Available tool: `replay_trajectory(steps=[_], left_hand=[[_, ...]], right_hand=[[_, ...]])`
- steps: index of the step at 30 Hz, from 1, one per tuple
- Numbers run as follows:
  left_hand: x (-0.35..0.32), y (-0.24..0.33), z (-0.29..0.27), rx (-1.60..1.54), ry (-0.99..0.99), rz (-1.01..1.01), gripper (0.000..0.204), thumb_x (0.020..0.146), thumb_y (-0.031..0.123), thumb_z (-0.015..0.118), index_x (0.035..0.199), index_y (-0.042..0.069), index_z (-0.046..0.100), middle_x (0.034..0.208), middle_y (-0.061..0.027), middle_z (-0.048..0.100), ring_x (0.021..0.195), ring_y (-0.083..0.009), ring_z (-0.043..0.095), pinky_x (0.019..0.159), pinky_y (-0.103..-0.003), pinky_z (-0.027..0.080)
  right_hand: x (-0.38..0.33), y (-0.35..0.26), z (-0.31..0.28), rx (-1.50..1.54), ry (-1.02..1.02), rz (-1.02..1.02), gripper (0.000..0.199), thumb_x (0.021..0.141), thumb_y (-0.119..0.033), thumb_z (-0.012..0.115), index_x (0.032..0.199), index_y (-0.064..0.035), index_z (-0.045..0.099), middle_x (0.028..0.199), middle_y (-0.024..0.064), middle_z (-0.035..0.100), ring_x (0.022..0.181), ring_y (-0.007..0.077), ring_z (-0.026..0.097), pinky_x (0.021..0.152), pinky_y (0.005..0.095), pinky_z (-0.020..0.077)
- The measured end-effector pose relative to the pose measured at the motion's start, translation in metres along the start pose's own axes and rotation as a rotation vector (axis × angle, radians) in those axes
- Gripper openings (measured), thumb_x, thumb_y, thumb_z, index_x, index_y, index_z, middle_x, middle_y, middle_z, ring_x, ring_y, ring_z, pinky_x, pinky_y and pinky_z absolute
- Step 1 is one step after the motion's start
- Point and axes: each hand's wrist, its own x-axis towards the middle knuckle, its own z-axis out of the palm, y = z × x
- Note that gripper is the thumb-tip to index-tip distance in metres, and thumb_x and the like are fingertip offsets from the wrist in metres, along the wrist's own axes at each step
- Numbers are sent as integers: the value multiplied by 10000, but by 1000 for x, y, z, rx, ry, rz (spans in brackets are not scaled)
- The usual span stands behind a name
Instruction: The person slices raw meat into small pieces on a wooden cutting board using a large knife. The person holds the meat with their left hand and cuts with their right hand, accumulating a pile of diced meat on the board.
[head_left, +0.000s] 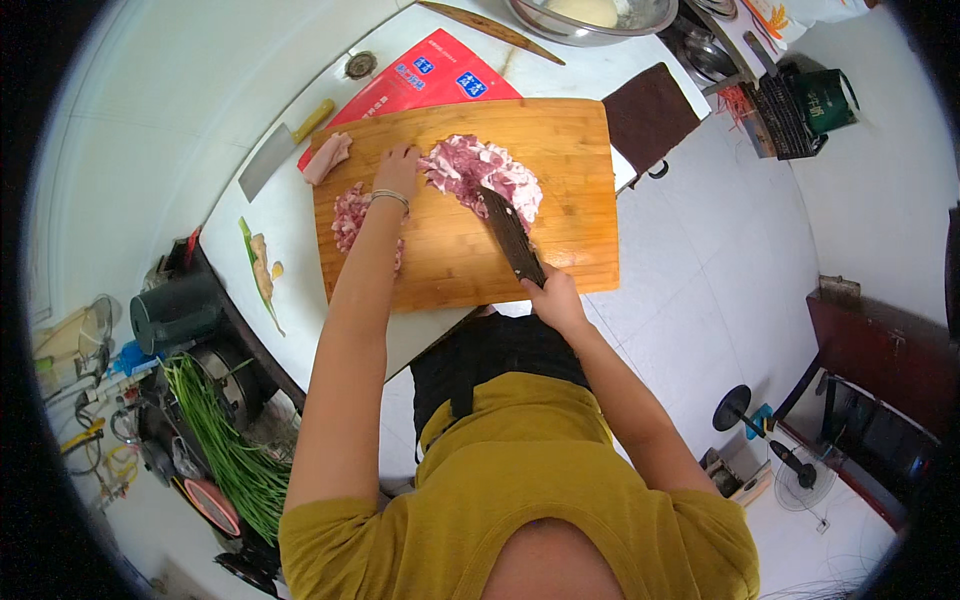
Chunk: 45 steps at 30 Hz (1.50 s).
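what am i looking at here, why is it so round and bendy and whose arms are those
This is one picture from a wide fisheye camera worn on a person's head, looking down, which is why straight edges curve. The arms coming up from the bottom are that person's own. The right hand grips a dark knife, its blade in a pile of pink raw meat. The left hand rests on a bamboo cutting board, beside the pile. A smaller heap of cut meat lies left of that wrist. Off the board's left end lie a cleaver and a red packet on the white table.
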Motion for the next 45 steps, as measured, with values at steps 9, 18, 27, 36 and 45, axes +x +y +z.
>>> replay_trajectory(steps=[9,18,27,36,45], left_hand=[[-50,71,-61,-204,-222,-516,274,794,281,623,908,49,535,822,-167,616,750,-348,607,660,-425,487],[-86,142,-29,-296,-556,-577,554,727,515,655,986,36,550,859,-178,651,809,-326,637,687,-407,501],[-121,143,-57,17,-315,-352,564,763,420,628,1138,13,524,1079,-139,574,855,-279,606,714,-381,498],[-134,123,18,-74,2,152,288,795,166,538,1032,18,606,968,-67,561,904,-227,533,736,-336,485],[-133,123,7,-54,-28,181,204,778,150,521,916,50,634,1009,-59,566,935,-234,524,744,-344,490]], right_hand=[[0,13,-11,-8,8,35,285,802,-208,608,988,3,564,824,269,605,838,422,584,718,466,464],[10,13,-7,-48,2,-2,264,801,-192,604,992,-11,576,820,254,609,825,421,583,725,464,456],[11,20,18,-196,65,-146,195,779,-164,604,836,12,540,746,266,597,710,423,597,638,485,479],[30,-13,30,-618,-16,-99,166,780,-130,543,925,-49,548,760,208,635,711,364,636,632,469,508],[67,-17,63,-670,-130,-114,203,758,-103,582,940,-20,545,826,213,636,790,369,635,683,451,516]])
